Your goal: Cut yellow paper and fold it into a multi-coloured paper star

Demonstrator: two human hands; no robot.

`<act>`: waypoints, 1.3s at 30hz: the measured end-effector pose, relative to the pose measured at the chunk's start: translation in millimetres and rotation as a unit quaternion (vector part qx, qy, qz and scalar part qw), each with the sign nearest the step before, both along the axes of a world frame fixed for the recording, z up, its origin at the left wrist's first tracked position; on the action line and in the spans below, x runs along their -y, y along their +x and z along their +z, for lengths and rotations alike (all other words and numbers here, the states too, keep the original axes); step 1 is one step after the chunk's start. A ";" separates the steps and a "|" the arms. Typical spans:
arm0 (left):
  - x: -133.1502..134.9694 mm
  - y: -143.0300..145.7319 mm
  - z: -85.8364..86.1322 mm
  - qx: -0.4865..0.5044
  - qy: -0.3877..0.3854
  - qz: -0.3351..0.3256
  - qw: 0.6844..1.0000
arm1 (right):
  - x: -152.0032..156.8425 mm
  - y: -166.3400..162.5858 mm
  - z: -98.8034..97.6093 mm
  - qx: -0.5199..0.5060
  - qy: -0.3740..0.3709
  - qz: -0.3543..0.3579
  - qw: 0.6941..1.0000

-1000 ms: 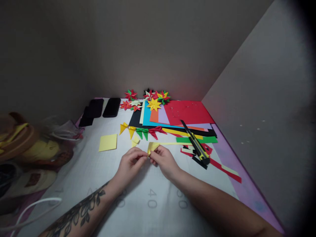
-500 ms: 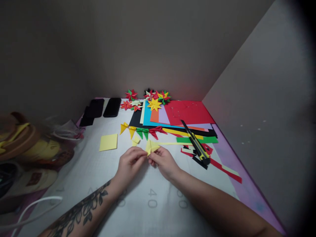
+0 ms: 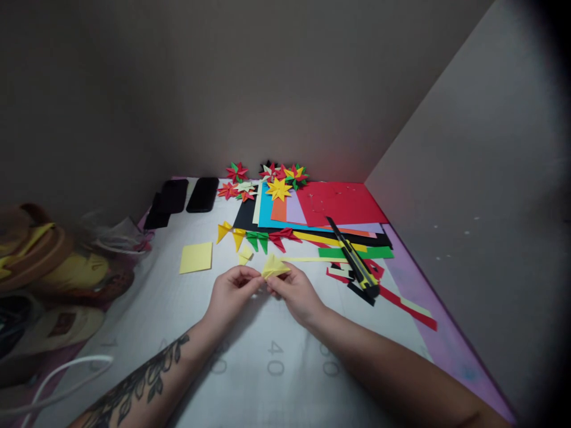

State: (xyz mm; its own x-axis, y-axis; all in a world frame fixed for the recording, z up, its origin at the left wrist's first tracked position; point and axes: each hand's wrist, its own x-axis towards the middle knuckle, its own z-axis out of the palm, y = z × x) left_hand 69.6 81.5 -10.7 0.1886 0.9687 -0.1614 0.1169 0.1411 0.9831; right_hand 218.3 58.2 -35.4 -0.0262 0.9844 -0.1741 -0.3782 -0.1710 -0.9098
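Left hand [image 3: 232,291] and right hand [image 3: 298,292] close together, both curled, each grip pinching yellow paper [image 3: 275,266], grey "40" [image 3: 275,358] printed on white mat [image 3: 250,401] below.

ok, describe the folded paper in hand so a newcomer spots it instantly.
On the white mat, look beyond the printed 40. There, pinched between the left hand and right hand, is a small, pointed folded paper, pale yellow. Unlike the yellow square and the other yellow piece lying to its left, it alone is held.
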 end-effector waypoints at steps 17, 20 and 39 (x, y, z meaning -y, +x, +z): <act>5.8 8.7 2.5 -0.002 -0.005 -0.016 1.000 | -1.7 -5.5 5.6 -0.057 -0.041 -0.088 0.994; 5.4 8.1 1.9 -0.005 -0.013 -0.019 1.000 | -2.1 -6.3 6.5 -0.062 -0.047 -0.096 0.992; 10.4 5.6 0.5 -0.112 0.079 -0.072 0.988 | 1.0 -7.3 7.5 -0.072 -0.032 -0.041 0.996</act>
State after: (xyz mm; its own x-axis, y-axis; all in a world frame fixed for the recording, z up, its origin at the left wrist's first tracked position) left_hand 75.2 71.1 -10.1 0.3027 0.9510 -0.0630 0.3415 -0.0465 0.9387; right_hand 211.0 57.2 -27.8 0.0242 0.9714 -0.2361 -0.5183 -0.1897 -0.8339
